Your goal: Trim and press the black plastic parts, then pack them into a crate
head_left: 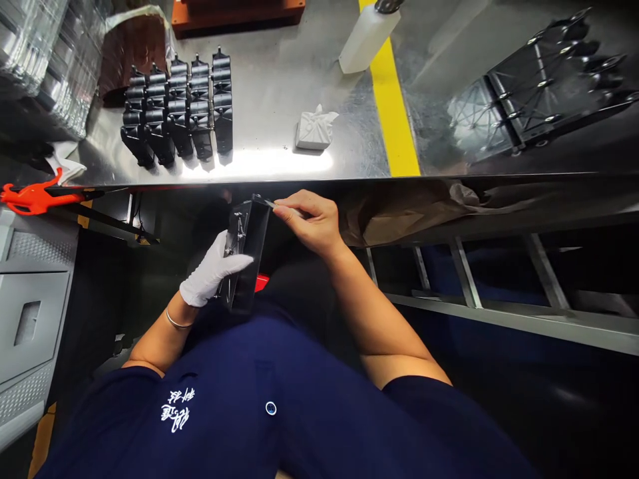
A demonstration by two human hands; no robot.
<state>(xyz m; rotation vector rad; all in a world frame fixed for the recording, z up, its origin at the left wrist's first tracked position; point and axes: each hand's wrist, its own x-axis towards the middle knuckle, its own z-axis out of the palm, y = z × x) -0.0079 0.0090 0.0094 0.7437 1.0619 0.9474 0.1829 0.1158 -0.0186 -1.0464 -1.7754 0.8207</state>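
My left hand, in a white glove, is wrapped round a black moulded plastic part with a smooth long side and ribs and pegs on its other face. The part is held upright in front of my body, just below the table edge. My bare right hand pinches a thin, light-coloured tool with a narrow tip, perhaps a small blade, whose kind I cannot make out for sure. Its tip meets the top corner of the black part. Most of the tool is hidden in the fingers.
On the metal table stand several rows of black parts, a folded white cloth block and a white bottle. Yellow tape crosses it. A larger black part lies right. An orange-red air gun hangs at left.
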